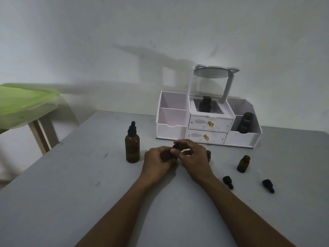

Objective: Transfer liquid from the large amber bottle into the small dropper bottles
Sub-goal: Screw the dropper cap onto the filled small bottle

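The fingers (166,152) of the left hand (156,163) are curled round the body of a small dropper bottle (171,156), held just above the middle of the desk (89,175). The fingers (179,144) of the right hand (194,155) are bent and pinch the dark top of the same bottle; whether that top is screwed on cannot be told. The large amber bottle (132,148) stands upright just left of the hands, its black dropper cap on, apart from them. A second small bottle (208,155) shows partly behind the right hand. A third small bottle (243,164) stands open nearer the right edge, with two black dropper caps (228,182) lying in front of it towards the near edge. A white organizer (208,122) sits along the far edge, with a black container (246,123) in its right compartment
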The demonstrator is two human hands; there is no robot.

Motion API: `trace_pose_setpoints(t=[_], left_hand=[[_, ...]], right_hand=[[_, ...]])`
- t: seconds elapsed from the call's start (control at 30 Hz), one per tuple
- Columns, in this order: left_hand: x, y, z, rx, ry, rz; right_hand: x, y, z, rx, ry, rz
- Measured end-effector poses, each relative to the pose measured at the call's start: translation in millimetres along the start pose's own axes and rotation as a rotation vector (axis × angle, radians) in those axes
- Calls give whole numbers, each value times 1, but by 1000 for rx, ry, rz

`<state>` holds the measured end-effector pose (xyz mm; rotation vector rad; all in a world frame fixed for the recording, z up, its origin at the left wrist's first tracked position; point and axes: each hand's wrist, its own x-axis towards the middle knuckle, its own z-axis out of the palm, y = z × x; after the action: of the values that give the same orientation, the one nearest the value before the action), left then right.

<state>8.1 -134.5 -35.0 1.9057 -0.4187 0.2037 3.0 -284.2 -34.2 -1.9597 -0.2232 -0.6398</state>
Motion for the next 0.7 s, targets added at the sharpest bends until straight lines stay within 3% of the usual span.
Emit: trace_pose_setpoints(t=[0.27,0.47,0.6,0.7], left_hand=[[-5,5,2,-57,-8,-17],[-4,3,2,-31,-7,-9],[-5,4,1,-42,-15,-9],[-4,2,2,-26,-15,-14]], right_hand=[[-4,-2,2,-43,-89,-31],[-4,-2,3,-70,-19,-27],[-3,-1,2,-60,-103,-12],[-4,-1,2,-84,-70,-7]])
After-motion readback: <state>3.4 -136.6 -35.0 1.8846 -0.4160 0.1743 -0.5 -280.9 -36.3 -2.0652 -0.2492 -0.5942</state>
